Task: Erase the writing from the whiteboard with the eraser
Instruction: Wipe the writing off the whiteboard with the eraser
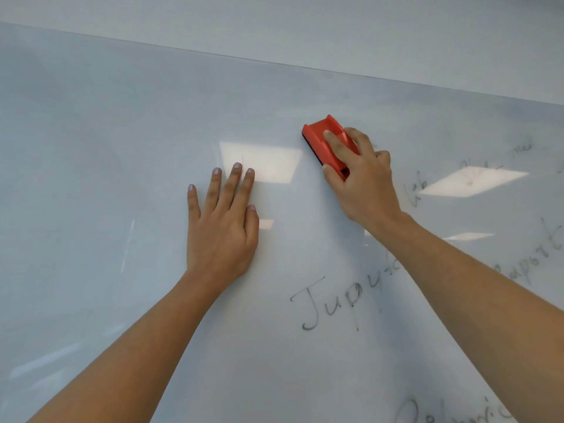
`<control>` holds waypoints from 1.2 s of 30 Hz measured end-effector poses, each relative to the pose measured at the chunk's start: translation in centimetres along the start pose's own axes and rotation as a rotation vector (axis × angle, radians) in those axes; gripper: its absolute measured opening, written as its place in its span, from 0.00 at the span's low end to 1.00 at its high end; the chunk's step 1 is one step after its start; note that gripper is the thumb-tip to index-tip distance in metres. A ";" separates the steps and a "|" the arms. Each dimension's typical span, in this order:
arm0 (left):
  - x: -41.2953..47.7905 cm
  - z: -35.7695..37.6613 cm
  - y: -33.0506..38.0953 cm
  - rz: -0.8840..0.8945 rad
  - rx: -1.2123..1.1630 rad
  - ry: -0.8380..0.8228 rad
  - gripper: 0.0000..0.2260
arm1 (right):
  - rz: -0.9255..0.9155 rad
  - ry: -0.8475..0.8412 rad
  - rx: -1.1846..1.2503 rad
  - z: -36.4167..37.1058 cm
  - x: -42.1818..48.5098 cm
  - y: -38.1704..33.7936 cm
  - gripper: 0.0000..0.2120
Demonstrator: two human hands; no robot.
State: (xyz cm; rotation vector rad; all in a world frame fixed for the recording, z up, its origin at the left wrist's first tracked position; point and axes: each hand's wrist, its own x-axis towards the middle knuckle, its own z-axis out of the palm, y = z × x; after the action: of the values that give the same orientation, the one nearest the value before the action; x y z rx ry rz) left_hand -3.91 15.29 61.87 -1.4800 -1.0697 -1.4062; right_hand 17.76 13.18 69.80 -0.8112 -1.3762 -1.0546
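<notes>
The whiteboard [122, 148], glossy, bears "Jupy" writing [332, 303] nearby. A red plastic block eraser [328, 141] is clasped by the right hand [363, 181]; the left hand [221, 221] is laid flat, fingers spread.

Pale wall [335, 22], perhaps ceiling-lit.

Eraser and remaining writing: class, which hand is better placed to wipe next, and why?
The right hand. Its fingers already hold the red eraser against the whiteboard, near the "Jupy" writing. The left hand rests flat and empty on bare board.
</notes>
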 end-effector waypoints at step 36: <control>-0.3 0.0 0.1 -0.014 0.002 -0.006 0.27 | -0.063 0.090 0.043 0.1 -1.1 3.3 0.24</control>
State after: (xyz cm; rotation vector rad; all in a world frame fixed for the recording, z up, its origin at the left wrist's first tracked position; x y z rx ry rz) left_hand -3.82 15.21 61.59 -1.4783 -1.0870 -1.4112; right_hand 20.86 14.59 69.14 -0.6850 -1.3514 -1.0940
